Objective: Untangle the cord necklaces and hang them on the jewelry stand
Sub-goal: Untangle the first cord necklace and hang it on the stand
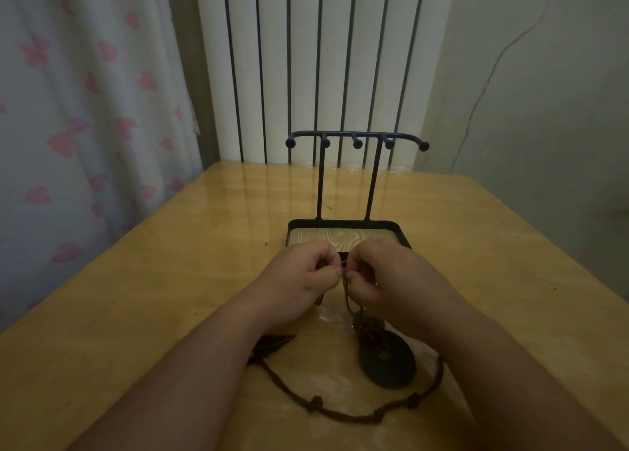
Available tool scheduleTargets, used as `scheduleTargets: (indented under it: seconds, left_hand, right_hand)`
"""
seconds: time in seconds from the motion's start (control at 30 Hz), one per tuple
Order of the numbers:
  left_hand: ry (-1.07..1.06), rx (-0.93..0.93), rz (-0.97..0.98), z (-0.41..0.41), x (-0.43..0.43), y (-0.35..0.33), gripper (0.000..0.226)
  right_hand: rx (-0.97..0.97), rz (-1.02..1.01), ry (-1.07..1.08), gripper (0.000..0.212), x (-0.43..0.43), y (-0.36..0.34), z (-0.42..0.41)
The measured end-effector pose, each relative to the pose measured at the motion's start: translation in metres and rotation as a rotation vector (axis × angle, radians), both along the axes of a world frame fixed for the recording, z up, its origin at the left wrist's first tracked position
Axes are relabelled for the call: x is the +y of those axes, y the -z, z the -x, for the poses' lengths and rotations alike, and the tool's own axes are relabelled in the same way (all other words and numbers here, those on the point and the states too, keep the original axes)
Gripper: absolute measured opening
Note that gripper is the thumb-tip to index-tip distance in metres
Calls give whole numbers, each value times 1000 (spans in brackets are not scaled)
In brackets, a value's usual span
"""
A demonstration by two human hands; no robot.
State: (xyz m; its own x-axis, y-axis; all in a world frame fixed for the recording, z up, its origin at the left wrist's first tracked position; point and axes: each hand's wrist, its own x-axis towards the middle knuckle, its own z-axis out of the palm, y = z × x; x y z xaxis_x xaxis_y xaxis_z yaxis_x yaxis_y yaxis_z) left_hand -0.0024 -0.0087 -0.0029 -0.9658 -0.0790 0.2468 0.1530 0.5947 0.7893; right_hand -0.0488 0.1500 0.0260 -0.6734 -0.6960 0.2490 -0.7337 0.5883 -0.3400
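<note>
A black jewelry stand [355, 139] with several knobbed pegs rises from a tray base with a wood-grain floor, at the middle of the table; nothing hangs on it. Just in front of the tray, my left hand [299, 277] and my right hand [384, 277] meet, each pinching brown cord at a tangle between the fingertips. From there the tangled cord necklaces [343, 415] trail down and loop on the table between my forearms, with small knots along them. A dark round pendant [388, 362] lies under my right wrist. A dark pointed pendant [272, 343] peeks out beneath my left forearm.
The yellow wooden table [190, 263] runs to a white ribbed radiator [306, 59] at the back. A curtain with pink hearts [78, 127] hangs along the left edge. A tiny speck [265, 243] lies left of the tray.
</note>
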Motion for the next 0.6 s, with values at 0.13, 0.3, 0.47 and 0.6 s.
scheduleTargets:
  seconds: [0.13, 0.3, 0.47, 0.6]
  left_hand:
    - [2, 10, -5, 0, 2, -1, 25]
    - [1, -3, -32, 0, 3, 0, 25]
    - [-38, 37, 0, 1, 2, -1, 20]
    - [-39, 27, 44, 1, 2, -2, 22]
  right_hand:
    - [1, 0, 6, 10, -1, 3, 1]
    - [-43, 22, -1, 16, -1, 3, 1]
    - [-61, 15, 2, 11, -2, 3, 1]
    - [-54, 18, -5, 9, -2, 3, 1]
